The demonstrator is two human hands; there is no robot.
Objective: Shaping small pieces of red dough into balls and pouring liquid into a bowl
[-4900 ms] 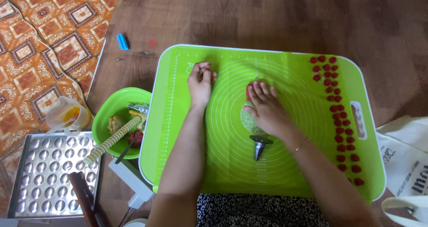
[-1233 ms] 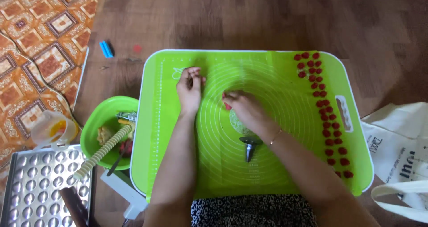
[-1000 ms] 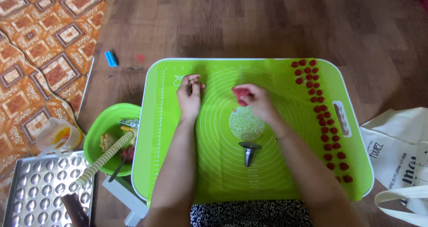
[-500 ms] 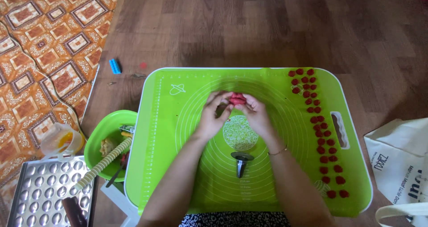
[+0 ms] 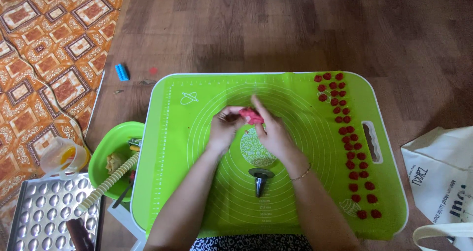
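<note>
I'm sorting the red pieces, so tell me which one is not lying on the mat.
The red lump pinched between the left hand and right hand near the mat's middle. The small red pieces all lie along its right edge.

Bowl (image 5: 109, 147) left of mat (image 5: 197, 182); metal tip (image 5: 260, 180) mid-mat, small pieces (image 5: 351, 147) along its right edge.

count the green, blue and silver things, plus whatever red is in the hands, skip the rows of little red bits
green: 2, the mat and the bowl
blue: 1, the small block on the floor
silver: 2 plain to see, the cone nozzle and the dimpled tray
red: 1, the lump pinched between left hand and right hand
total: 6
</note>
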